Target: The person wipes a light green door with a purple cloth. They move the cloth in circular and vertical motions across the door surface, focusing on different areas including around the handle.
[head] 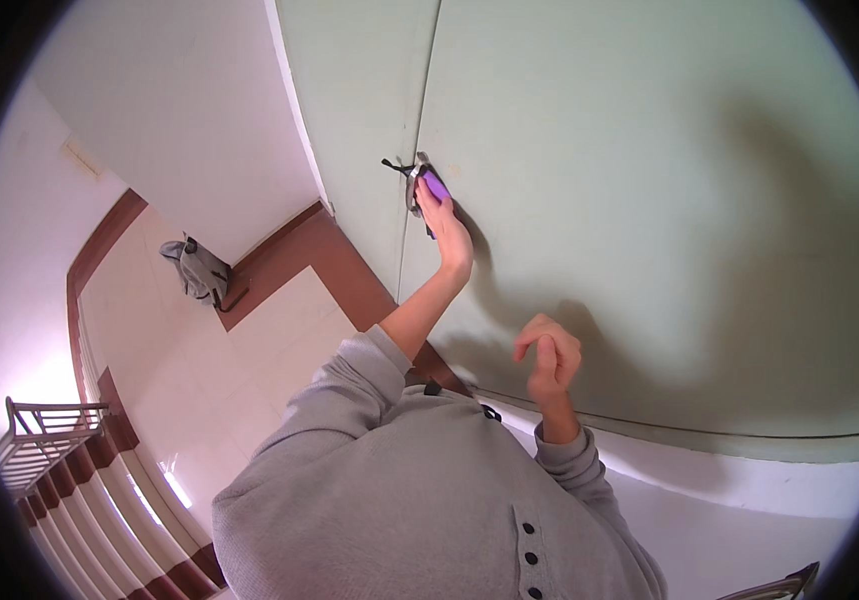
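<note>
My left hand [444,226] reaches up to a metal door handle [413,184] on a pale green door [587,187]. Its fingers lie along a purple item [435,186], holding it against the handle; what the item is, I cannot tell. A short black strap or cord [393,165] sticks out to the left of the handle, beside the vertical seam in the door. Lower down, my right hand [555,356] hovers in front of the door with loosely curled fingers and nothing visible in it.
On the floor at left, a grey backpack [202,270] stands near the wall corner. A metal rack [50,435] is at the far left, above brown and white striped folds [99,525]. Brown tile [302,244] borders the pale floor. A metal bar [782,585] shows at lower right.
</note>
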`<state>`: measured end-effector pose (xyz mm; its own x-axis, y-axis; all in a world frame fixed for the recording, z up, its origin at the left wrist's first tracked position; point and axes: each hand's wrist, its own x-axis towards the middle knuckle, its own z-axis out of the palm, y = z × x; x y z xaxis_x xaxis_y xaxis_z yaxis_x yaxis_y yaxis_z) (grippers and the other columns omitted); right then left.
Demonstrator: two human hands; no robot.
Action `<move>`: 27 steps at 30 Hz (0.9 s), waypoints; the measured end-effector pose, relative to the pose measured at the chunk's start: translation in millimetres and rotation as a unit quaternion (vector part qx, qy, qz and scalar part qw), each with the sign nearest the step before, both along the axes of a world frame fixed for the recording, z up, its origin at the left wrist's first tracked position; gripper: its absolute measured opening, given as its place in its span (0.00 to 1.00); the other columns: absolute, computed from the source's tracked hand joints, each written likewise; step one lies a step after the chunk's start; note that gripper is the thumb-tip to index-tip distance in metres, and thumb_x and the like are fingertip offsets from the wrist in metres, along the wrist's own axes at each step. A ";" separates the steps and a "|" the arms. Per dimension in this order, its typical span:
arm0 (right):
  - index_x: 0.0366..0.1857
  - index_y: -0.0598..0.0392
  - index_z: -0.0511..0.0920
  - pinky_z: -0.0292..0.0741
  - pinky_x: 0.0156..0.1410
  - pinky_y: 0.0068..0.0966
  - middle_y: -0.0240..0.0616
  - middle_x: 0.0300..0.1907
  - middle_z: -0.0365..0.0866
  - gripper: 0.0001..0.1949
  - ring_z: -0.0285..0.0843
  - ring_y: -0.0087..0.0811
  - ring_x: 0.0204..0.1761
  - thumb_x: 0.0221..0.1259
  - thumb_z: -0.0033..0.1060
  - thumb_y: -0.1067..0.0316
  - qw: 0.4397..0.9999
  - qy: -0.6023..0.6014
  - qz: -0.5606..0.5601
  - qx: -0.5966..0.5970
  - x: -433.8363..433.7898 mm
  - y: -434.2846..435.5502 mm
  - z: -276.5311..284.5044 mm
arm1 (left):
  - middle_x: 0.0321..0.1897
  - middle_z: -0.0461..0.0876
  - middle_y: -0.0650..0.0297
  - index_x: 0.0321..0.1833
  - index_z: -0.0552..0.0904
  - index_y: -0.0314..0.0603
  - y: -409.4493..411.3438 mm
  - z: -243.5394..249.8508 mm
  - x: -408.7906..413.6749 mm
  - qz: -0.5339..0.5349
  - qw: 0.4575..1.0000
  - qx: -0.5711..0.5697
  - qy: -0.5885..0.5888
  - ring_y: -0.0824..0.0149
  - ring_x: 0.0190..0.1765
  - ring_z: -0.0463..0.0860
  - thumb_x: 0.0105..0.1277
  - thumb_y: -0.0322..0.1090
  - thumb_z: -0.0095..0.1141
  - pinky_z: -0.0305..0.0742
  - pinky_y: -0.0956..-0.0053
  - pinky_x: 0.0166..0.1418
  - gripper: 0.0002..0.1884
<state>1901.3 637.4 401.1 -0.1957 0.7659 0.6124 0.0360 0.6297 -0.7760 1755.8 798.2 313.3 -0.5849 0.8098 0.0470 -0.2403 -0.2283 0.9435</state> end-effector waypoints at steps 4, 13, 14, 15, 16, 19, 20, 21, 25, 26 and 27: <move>0.28 0.63 0.80 0.65 0.28 0.23 0.37 0.21 0.76 0.15 0.71 0.27 0.22 0.71 0.43 0.71 1.000 0.006 0.013 -0.020 -7.9 -1.1 -0.3 | 0.84 0.41 0.52 0.82 0.47 0.37 -4.3 -9.5 5.8 0.001 0.999 0.017 0.030 0.56 0.85 0.38 0.76 0.38 0.33 0.34 0.64 0.84 0.33; 0.28 0.63 0.79 0.64 0.28 0.23 0.37 0.19 0.75 0.19 0.70 0.26 0.22 0.77 0.41 0.65 1.000 -0.003 0.012 -0.006 -22.4 7.9 1.8 | 0.84 0.40 0.47 0.81 0.45 0.30 -23.8 -24.1 29.8 0.022 0.995 0.013 0.093 0.51 0.85 0.38 0.78 0.37 0.33 0.32 0.62 0.84 0.33; 0.28 0.63 0.79 0.64 0.28 0.23 0.37 0.18 0.75 0.19 0.71 0.27 0.22 0.77 0.40 0.65 1.000 -0.003 0.014 -0.008 -24.0 8.5 0.7 | 0.84 0.39 0.46 0.82 0.45 0.30 -38.1 -22.9 37.9 0.018 0.989 0.047 0.137 0.49 0.85 0.37 0.79 0.40 0.33 0.32 0.59 0.84 0.33; 0.28 0.63 0.79 0.64 0.28 0.24 0.37 0.18 0.75 0.19 0.71 0.27 0.22 0.77 0.40 0.65 1.000 -0.002 0.016 -0.010 -25.3 8.7 -0.2 | 0.84 0.38 0.46 0.82 0.45 0.30 -47.0 -20.1 41.2 0.015 0.980 0.081 0.180 0.47 0.84 0.37 0.80 0.43 0.33 0.32 0.56 0.84 0.34; 0.28 0.63 0.79 0.64 0.29 0.24 0.37 0.18 0.75 0.19 0.71 0.27 0.22 0.77 0.40 0.65 1.000 -0.002 0.015 -0.005 -25.2 9.3 -1.0 | 0.84 0.38 0.45 0.82 0.45 0.31 -50.4 -12.7 38.1 0.003 0.965 0.115 0.236 0.45 0.84 0.36 0.80 0.46 0.33 0.32 0.53 0.83 0.35; 0.27 0.63 0.79 0.65 0.29 0.24 0.37 0.18 0.75 0.19 0.71 0.27 0.22 0.76 0.40 0.65 1.000 -0.009 0.012 0.004 -25.5 10.4 4.0 | 0.83 0.40 0.43 0.81 0.48 0.31 -45.9 3.5 21.0 -0.029 0.909 0.213 0.357 0.36 0.83 0.36 0.79 0.47 0.35 0.34 0.44 0.81 0.35; 0.27 0.63 0.79 0.65 0.30 0.25 0.37 0.18 0.75 0.19 0.70 0.27 0.22 0.76 0.40 0.65 1.000 -0.012 0.007 0.004 -25.7 9.8 6.6 | 0.82 0.41 0.43 0.80 0.52 0.30 -37.5 8.3 13.2 -0.027 0.886 0.243 0.394 0.35 0.82 0.38 0.77 0.45 0.37 0.35 0.42 0.81 0.34; 0.27 0.63 0.78 0.65 0.30 0.25 0.37 0.18 0.75 0.19 0.70 0.27 0.21 0.76 0.39 0.65 1.000 -0.012 0.004 0.006 -26.8 10.6 8.0 | 0.82 0.43 0.42 0.79 0.55 0.30 -28.0 16.2 3.1 -0.023 0.859 0.273 0.432 0.34 0.82 0.40 0.76 0.43 0.39 0.36 0.41 0.81 0.33; 0.26 0.62 0.80 0.65 0.28 0.25 0.37 0.20 0.76 0.16 0.71 0.27 0.21 0.72 0.44 0.70 1.000 0.013 -0.005 0.017 -28.7 13.8 9.5 | 0.80 0.54 0.45 0.76 0.64 0.34 3.1 72.9 -32.1 0.022 0.789 0.315 0.528 0.37 0.80 0.50 0.70 0.41 0.46 0.43 0.41 0.80 0.32; 0.26 0.62 0.81 0.65 0.28 0.24 0.37 0.20 0.76 0.16 0.71 0.27 0.21 0.72 0.44 0.70 1.000 0.010 -0.012 0.019 -29.3 13.8 10.2 | 0.80 0.54 0.46 0.76 0.64 0.35 6.3 79.5 -41.3 0.027 0.801 0.287 0.525 0.38 0.81 0.50 0.69 0.39 0.47 0.44 0.43 0.81 0.33; 0.26 0.62 0.81 0.65 0.28 0.24 0.37 0.20 0.76 0.16 0.71 0.27 0.21 0.72 0.44 0.70 1.000 0.007 -0.018 0.022 -28.9 12.8 10.4 | 0.80 0.55 0.47 0.77 0.64 0.35 8.4 82.7 -49.3 0.032 0.812 0.259 0.522 0.40 0.81 0.51 0.68 0.38 0.48 0.45 0.45 0.81 0.33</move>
<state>1872.3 650.2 411.6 -0.1590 0.7445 0.6485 0.0489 0.6619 -0.7480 1706.5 806.6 396.1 -0.0466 0.4933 0.8686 0.6573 -0.6396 0.3986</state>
